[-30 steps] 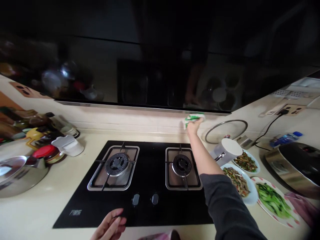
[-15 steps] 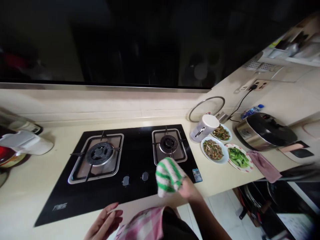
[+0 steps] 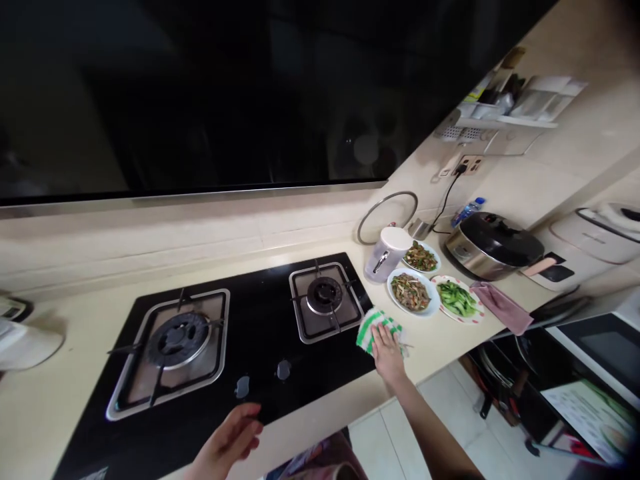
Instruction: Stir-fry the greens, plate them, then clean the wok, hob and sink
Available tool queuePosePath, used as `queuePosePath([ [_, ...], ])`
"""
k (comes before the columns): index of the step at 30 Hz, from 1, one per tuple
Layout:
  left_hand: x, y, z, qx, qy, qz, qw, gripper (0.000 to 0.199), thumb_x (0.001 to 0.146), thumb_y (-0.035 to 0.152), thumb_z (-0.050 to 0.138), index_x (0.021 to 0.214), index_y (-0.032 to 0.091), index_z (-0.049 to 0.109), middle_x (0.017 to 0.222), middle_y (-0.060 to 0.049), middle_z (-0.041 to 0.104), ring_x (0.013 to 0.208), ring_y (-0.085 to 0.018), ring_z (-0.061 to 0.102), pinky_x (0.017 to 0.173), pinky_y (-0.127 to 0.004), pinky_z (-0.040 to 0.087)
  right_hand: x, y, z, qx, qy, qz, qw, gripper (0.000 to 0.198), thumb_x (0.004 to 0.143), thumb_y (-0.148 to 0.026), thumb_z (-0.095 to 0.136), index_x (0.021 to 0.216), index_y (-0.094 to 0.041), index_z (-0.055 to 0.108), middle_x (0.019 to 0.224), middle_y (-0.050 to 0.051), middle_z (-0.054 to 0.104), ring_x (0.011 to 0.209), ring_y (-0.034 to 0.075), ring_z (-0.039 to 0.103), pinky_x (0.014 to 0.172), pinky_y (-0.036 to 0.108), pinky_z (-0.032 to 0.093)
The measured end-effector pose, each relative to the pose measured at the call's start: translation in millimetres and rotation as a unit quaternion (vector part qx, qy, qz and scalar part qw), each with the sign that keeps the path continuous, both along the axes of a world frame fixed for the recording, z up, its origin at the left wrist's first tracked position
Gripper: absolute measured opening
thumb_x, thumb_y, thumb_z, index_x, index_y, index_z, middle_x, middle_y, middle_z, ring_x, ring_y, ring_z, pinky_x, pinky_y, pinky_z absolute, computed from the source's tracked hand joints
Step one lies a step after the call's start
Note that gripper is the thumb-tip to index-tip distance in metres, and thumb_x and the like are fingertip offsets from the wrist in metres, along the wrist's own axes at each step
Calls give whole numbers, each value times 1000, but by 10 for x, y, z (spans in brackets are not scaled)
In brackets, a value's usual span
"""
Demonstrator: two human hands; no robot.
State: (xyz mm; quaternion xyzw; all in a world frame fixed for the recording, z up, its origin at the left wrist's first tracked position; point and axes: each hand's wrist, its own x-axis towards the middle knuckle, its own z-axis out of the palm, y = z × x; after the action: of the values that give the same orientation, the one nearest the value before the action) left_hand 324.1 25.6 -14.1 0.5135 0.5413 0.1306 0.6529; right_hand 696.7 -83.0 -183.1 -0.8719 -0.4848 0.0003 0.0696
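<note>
- Right hand (image 3: 387,355): palm down on the green-and-white striped cloth (image 3: 369,331), fingers extended and laid over its top, not clenched; whether a fold is pinched underneath, cannot tell
- Striped cloth: spread across the right edge of the black cooktop (image 3: 257,317), partly on the glass and partly on the pale counter (image 3: 434,341), just in front of the right burner (image 3: 324,295)
- Left hand (image 3: 227,443): raised at the front edge of the cooktop, fingers loosely half-curled and released, nothing visible in the grasp; nearest to it is the left knob (image 3: 243,387), apart from the fingers
- Right knob (image 3: 283,370): between the two hands, touched by neither
- Left burner (image 3: 179,339): pan support in place, bare on top; right burner the same
- Clear pitcher (image 3: 381,263) with white lid: upright on the counter, just beyond the cooktop's back right corner
- Beside the pitcher: round plate (image 3: 435,298) of sliced stir-fry, with a second plate (image 3: 439,262) of cooked food behind it
- Spotted plate (image 3: 479,311): leafy greens, to the right of the stir-fry; folded pink cloth (image 3: 503,308) beside it, one end at the counter edge
- Cooker (image 3: 493,247): black lid on, behind the pink cloth
- Glass lid (image 3: 389,213): leaning on edge against the wall, behind the pitcher
</note>
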Motion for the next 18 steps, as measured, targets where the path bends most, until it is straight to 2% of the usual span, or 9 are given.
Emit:
queuePosePath([
  [2, 286, 118, 58, 41, -14, -82, 996, 51, 66, 59, 68, 98, 20, 62, 73, -2, 65, 69, -18, 59, 64, -27, 45, 223, 306, 68, -7, 6, -1, 1000, 51, 91, -18, 29, 139, -13, 44, 146, 13, 39, 135, 29, 36, 111, 47, 25],
  [4, 748, 238, 101, 99, -27, -146, 984, 42, 73, 51, 65, 101, 20, 61, 74, -1, 63, 71, -17, 58, 69, -26, 44, 457, 681, 159, -6, 19, 9, 1000, 53, 89, -13, 30, 140, -11, 42, 146, 15, 39, 134, 30, 35, 109, 47, 26],
  [7, 1769, 416, 112, 217, -39, -200, 955, 32, 76, 37, 62, 103, 19, 58, 76, 0, 61, 71, -16, 57, 70, -27, 44, 736, 1211, 272, 6, 33, 37, 999, 53, 88, -10, 32, 140, -8, 41, 144, 20, 40, 132, 31, 37, 106, 47, 30],
  [9, 2565, 539, 114, 290, -31, -192, 937, 37, 72, 27, 64, 106, 15, 56, 78, -3, 61, 73, -18, 57, 73, -31, 44, 836, 1398, 291, 16, 38, 58, 997, 53, 88, -11, 34, 141, -7, 39, 143, 22, 40, 130, 31, 39, 105, 45, 32],
  [10, 2950, 603, 121, 305, -43, -173, 935, 42, 70, 23, 65, 110, 14, 55, 86, -6, 62, 80, -19, 58, 78, -32, 44, 860, 1412, 277, 18, 40, 70, 997, 54, 88, -11, 35, 141, -7, 39, 143, 22, 40, 130, 30, 40, 105, 44, 32],
  [12, 3616, 728, 145, 319, -64, -135, 936, 46, 66, 20, 68, 110, 15, 54, 103, -11, 60, 97, -23, 56, 87, -34, 42, 862, 1265, 202, 23, 46, 92, 994, 55, 86, -9, 37, 141, -9, 41, 144, 20, 40, 131, 30, 39, 105, 43, 33],
  [14, 4082, 829, 165, 318, -75, -106, 939, 41, 63, 22, 72, 100, 16, 57, 102, -11, 59, 99, -24, 54, 89, -36, 41, 825, 921, 85, 32, 50, 111, 992, 56, 84, -6, 34, 140, -13, 43, 146, 18, 39, 134, 29, 37, 105, 43, 33],
  [16, 4348, 888, 167, 307, -84, -80, 945, 32, 61, 26, 75, 85, 17, 57, 89, -7, 59, 92, -23, 55, 84, -35, 41, 773, 478, -35, 44, 56, 131, 989, 58, 84, -5, 31, 139, -15, 45, 146, 15, 39, 135, 28, 36, 106, 43, 34],
  [18, 4482, 901, 153, 285, -102, -64, 951, 29, 62, 34, 75, 72, 18, 53, 73, -2, 55, 79, -20, 53, 75, -32, 41, 725, 67, -123, 57, 71, 152, 984, 55, 86, -10, 31, 139, -18, 46, 146, 13, 39, 134, 27, 37, 106, 43, 35],
])
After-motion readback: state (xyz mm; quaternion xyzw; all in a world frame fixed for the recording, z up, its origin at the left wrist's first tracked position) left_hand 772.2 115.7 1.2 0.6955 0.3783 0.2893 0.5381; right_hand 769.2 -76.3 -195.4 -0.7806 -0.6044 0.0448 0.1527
